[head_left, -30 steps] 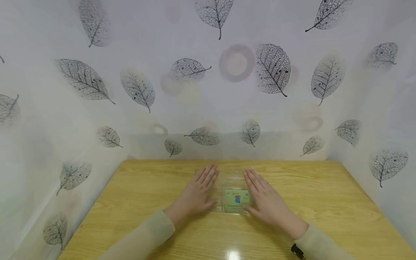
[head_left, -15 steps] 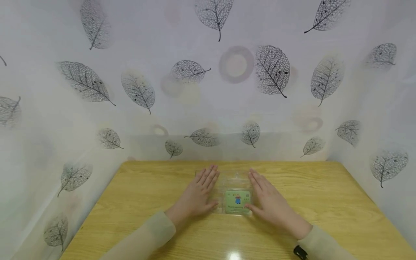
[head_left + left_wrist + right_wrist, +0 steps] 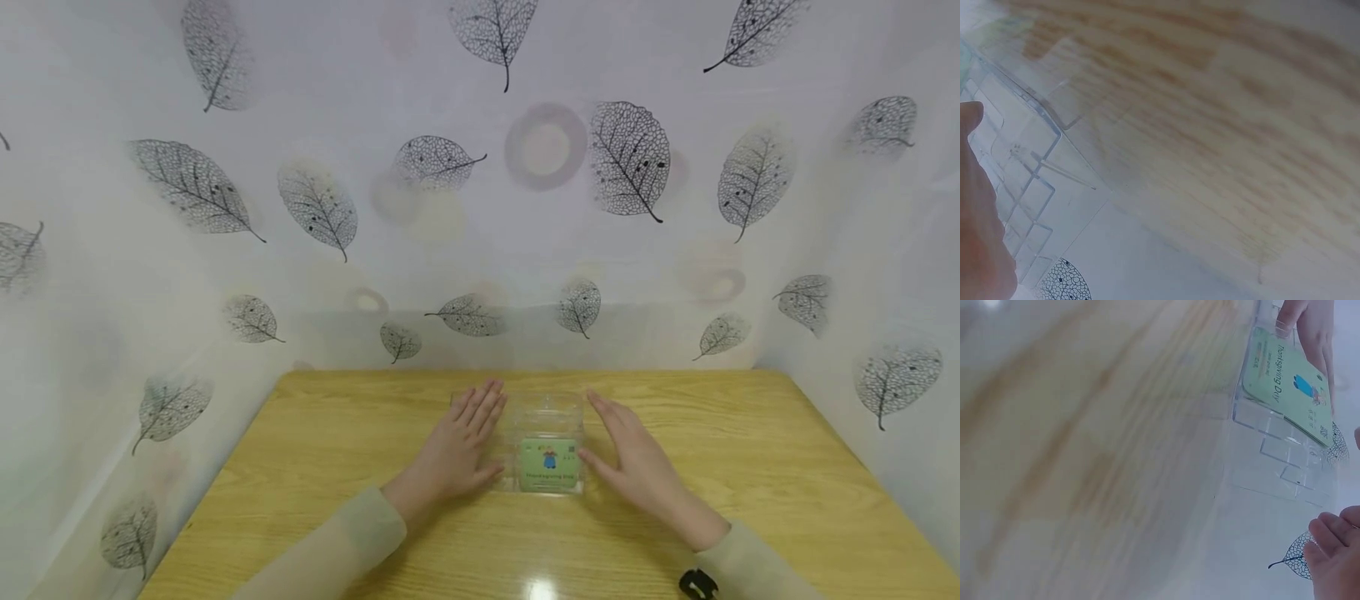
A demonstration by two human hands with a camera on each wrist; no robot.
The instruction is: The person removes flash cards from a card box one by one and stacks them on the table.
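A clear plastic organizer with several compartments (image 3: pixel 545 423) rests on the table. In its front right section lies a green card (image 3: pixel 549 475) printed "Thanksgiving Day", with a small blue-clad figure; the right wrist view shows the card (image 3: pixel 1288 384) at a slant. My left hand (image 3: pixel 453 450) lies flat over the organizer's left part and hides it, fingers straight and together. Just off the right edge is my right hand (image 3: pixel 637 462), its fingers relaxed and its thumb tip close to the card's side. Neither hand grips anything.
The yellow wood-grain table (image 3: pixel 322 467) reaches back to a pale cloth (image 3: pixel 360 100) printed with dark leaf skeletons, which hangs behind and on both sides. A black band (image 3: pixel 697 583) shows at the right sleeve.
My right hand has slid right, off the organizer's right side, uncovering its edge and the whole card. My left hand stays in place.
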